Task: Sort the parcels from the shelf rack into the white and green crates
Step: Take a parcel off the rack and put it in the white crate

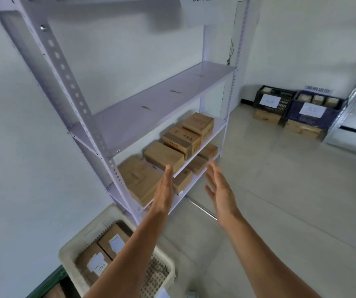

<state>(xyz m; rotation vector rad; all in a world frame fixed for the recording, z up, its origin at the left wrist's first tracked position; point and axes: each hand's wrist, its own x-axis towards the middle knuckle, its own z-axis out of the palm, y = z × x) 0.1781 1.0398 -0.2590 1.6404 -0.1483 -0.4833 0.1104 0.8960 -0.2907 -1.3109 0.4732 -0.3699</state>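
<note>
White walls (pixel 22 136), pale tiled floor (pixel 280 201). White metal shelf rack (pixel 162 100) stands against the left wall, its long axis running diagonally from lower left to upper right in the view. The middle shelf shows only bare board. Brown cardboard parcels (pixel 191 137) sit on the two lowest shelves, all lying flat. The front parcel (pixel 164 154) seems to lie long side front-to-back, one end at the shelf's front edge. A flat stack (pixel 137 179) lies on the shelf below.

White crate (pixel 70 250) on the floor at the rack's near foot, holding labelled parcels (pixel 113 240) lying flat. Green crate (pixel 48 280) just beside it at the bottom-left corner, mostly cut off.

Two dark crates (pixel 314 117) with paper labels sit on cardboard boxes by the far wall, well apart from the rack. Wide open floor lies to the right of the rack.

Left hand (pixel 165 190) flat, fingers straight, holding nothing, tips at the front parcel's corner; contact unclear. Right hand (pixel 220 188) also flat and spread, holding nothing, palm facing the left, out in front of the shelf edge.
</note>
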